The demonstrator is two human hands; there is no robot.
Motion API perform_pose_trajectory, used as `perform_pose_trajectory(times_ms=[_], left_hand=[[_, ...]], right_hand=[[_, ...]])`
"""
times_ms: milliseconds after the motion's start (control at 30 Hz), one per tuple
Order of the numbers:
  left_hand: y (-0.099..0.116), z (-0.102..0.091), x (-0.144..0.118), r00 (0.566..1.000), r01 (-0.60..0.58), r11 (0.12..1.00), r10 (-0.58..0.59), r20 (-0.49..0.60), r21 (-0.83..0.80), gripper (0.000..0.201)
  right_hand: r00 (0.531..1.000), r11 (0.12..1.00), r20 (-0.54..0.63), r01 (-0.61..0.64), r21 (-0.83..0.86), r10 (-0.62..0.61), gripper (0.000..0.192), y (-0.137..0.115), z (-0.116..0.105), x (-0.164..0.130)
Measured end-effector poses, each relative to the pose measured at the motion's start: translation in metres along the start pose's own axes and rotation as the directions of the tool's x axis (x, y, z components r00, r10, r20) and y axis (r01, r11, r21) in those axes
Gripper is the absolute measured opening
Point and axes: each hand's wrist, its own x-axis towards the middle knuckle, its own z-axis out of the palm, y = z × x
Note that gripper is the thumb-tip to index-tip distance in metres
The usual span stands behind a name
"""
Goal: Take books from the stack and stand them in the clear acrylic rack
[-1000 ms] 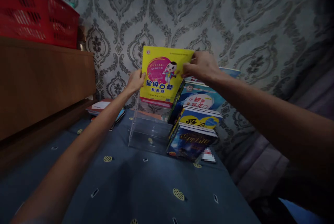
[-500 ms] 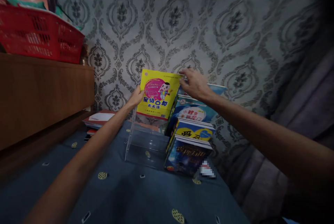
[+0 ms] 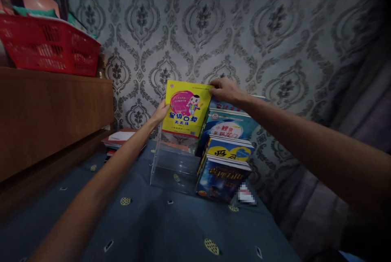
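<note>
Both hands grip the yellow book [image 3: 186, 109] (left hand [image 3: 160, 112] on its left edge, right hand [image 3: 224, 90] pinching its top right corner), held upright over the clear acrylic rack [image 3: 172, 164] at the table's [image 3: 159, 221] far edge, just beside the stacked books [image 3: 227, 152].

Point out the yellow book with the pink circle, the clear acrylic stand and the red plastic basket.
yellow book with the pink circle [image 3: 186, 109]: head view, middle of the front cover.
clear acrylic stand [image 3: 174, 166]: head view, front panel.
red plastic basket [image 3: 51, 46]: head view, slotted side wall.
</note>
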Motion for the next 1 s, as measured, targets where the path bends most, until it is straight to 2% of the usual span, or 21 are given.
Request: perform_pose_trajectory(times_ms=[333,433,633,900,1000], left_hand=[[0.001,-0.010,-0.003,0.999,0.040,0.999,-0.041,0.023,0.030,0.015],[0.001,-0.013,-0.005,0.998,0.044,0.998,-0.045,0.049,0.035,0.022],[0.003,-0.016,-0.008,0.994,0.001,0.999,-0.006,0.113,0.046,0.041],[0.003,-0.012,-0.010,0.994,-0.032,0.997,0.024,0.111,0.072,0.047],[0.006,-0.017,-0.014,0.988,-0.062,0.988,0.041,0.146,0.143,0.045]], right_hand=[[1.000,0.999,-0.008,0.019,-0.048,-0.019,0.018,-0.004,-0.005,-0.006],[0.999,0.996,-0.028,0.032,-0.081,-0.034,0.024,-0.005,-0.005,-0.009],[0.994,0.985,0.012,0.109,-0.133,-0.109,0.039,-0.007,-0.004,-0.012],[0.972,0.969,-0.115,0.185,-0.162,-0.205,0.038,0.006,0.008,-0.010],[0.949,0.964,-0.203,0.209,-0.166,-0.241,0.036,-0.001,0.008,-0.024]])
